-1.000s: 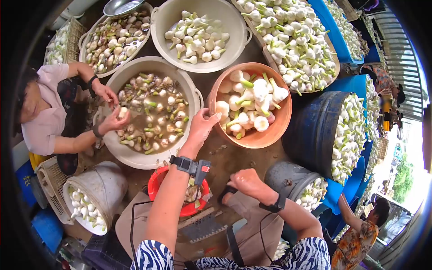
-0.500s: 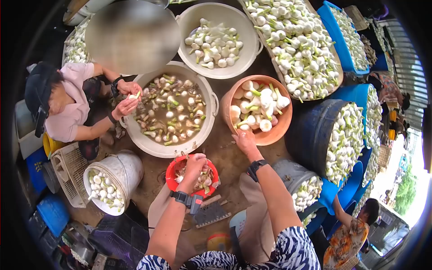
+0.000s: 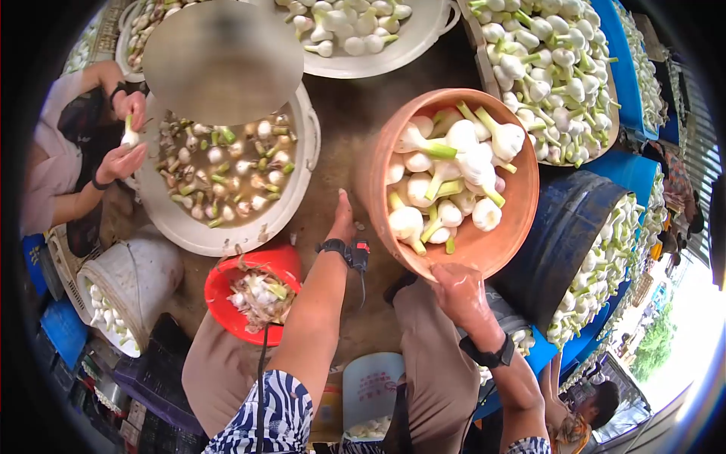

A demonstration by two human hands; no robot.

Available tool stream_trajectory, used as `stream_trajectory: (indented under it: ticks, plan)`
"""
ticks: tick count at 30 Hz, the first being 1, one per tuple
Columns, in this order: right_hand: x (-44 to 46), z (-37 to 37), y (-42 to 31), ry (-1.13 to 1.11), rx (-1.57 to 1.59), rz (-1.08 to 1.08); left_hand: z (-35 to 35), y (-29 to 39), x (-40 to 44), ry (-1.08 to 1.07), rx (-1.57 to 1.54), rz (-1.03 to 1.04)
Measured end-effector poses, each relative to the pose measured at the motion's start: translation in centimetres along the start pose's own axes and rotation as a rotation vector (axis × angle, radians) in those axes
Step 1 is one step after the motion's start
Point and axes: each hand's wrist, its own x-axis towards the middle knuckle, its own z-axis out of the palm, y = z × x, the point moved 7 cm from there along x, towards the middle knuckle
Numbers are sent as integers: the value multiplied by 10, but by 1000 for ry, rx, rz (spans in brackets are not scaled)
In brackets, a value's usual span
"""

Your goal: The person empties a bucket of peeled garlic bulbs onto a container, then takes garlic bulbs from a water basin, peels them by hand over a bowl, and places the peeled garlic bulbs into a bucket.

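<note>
An orange-brown bucket (image 3: 382,178) with several garlic bulbs (image 3: 454,170) in it is tilted, its mouth facing me. My right hand (image 3: 460,293) grips its near rim, thumb over the edge. My left hand (image 3: 343,219), seen edge-on, is stretched out beside the bucket's left wall, holding nothing; its fingers are partly hidden, and a small gap shows between hand and bucket. Left of my left forearm sits a red basin (image 3: 219,291) with garlic skins and a few pale bulbs (image 3: 261,296).
A large white tub (image 3: 306,163) of murky water with floating garlic stands ahead left. Beyond it a co-worker's hands (image 3: 127,155) hold a garlic bulb. Another white tub (image 3: 363,69), a dark blue barrel (image 3: 541,227) and a white bucket (image 3: 147,265) hold garlic. A second person (image 3: 578,416) is behind right.
My left hand has left the red basin and moved right to the bucket's side. My right hand still holds the rim; the bucket looks closer and more tilted. The view has shifted.
</note>
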Motion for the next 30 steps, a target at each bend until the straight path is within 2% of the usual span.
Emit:
stream_trajectory:
  ticks: [2,3,6,8,10,12,14,16,18,19,20,21,24,26,28,29,30]
  plan:
    - [-2,1,3,-50,0,-28,14,-13,18,-217,-105,16]
    - [-3,1,5,-42,-4,-54,26,-7,14,-208,-165,171]
    - [-4,-4,5,60,-7,-83,10,-6,-1,-225,-154,142]
    - [-6,-25,5,61,3,-28,18,-13,-19,-247,-146,114]
    - [-2,-49,-3,70,170,31,30,11,-92,-10,60,173]
    - [-10,-64,-9,28,171,99,-4,7,-145,311,145,21]
    - [-31,-74,-21,60,282,141,-9,7,-196,184,154,20]
    - [-56,-88,-34,24,308,171,-10,7,-250,241,230,12]
    - [-81,-102,-47,-66,449,264,10,10,-305,331,253,21]
    - [-95,-115,-53,-46,466,272,23,14,-326,136,217,-112]
    - [-110,-124,-56,-71,485,308,26,16,-349,253,327,19]
    - [-123,-135,-56,-87,504,347,32,21,-364,303,368,-12]
    - [-171,-195,-48,-21,563,407,76,26,-428,443,494,-13]
    - [-204,-241,-36,105,647,439,129,38,-463,353,578,10]
    - [-232,-275,-9,206,773,482,176,58,-488,308,770,104]
    - [-247,-299,5,224,840,507,182,73,-480,284,844,290]
    - [-260,-319,19,274,849,497,216,82,-491,188,841,407]
